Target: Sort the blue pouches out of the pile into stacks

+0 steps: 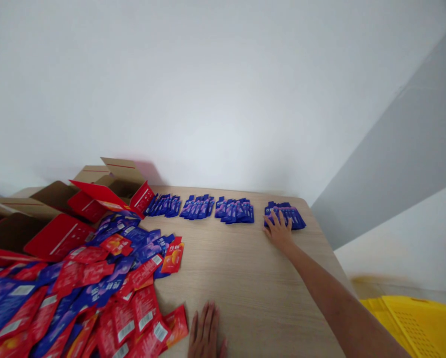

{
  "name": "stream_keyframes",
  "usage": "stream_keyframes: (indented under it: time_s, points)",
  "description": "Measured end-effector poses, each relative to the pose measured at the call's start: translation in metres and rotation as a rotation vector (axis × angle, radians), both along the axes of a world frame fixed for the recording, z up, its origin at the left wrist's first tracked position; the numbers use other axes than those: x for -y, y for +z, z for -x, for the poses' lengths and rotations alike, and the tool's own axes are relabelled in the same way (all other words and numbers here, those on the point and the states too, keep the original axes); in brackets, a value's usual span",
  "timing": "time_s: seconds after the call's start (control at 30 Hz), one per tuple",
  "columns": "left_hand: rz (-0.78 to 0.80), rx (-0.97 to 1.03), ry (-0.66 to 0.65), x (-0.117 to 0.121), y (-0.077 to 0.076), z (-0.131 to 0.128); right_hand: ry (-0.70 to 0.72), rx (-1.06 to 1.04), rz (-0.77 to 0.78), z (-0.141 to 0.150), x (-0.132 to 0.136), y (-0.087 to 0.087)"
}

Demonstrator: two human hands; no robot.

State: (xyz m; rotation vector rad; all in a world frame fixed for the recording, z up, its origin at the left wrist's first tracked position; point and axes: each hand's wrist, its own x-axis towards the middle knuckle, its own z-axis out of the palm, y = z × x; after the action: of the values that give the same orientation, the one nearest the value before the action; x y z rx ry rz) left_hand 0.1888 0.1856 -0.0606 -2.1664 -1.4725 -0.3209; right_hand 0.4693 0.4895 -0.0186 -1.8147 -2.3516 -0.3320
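My right hand [278, 229] reaches to the far right of the table, its fingers spread over a fanned stack of blue pouches [295, 217]. It appears to touch their near edge, without wrapping round them. At the bottom middle, my left hand [204, 334] lies flat on the wooden table with its fingers stretched out. Just left of it is a red pouch [177, 325] at the edge of a mixed heap. Along the back edge sit more fanned blue stacks: one [238, 211] left of my right hand, another [197, 207] beyond it, and a third [165, 205] beside a box.
Open red cardboard boxes [60, 237] stand at the back left, flaps raised. Before them spreads a loose heap of red pouches [124, 318] and blue pouches [12, 296]. A white wall [223, 99] rises behind the table [253, 278]. A yellow crate [420, 323] is at lower right.
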Motion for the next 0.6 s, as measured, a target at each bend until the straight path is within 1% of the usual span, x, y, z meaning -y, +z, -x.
stream_keyframes:
  time_s: [0.13,0.3,0.47,0.6]
  points:
    - [0.011,-0.002,0.001,0.001,-0.003,0.001,-0.031,0.007,0.069,-0.006,-0.003,-0.007]
    - [0.025,0.012,-0.009,0.0,-0.001,0.001,-0.086,-0.006,0.138,-0.006,-0.01,-0.004]
    - [0.005,0.038,-0.015,-0.001,0.003,-0.001,-0.139,0.001,0.121,0.002,-0.006,-0.003]
    - [0.006,0.045,0.004,0.0,0.002,-0.002,-0.212,-0.011,0.1,0.009,-0.006,-0.004]
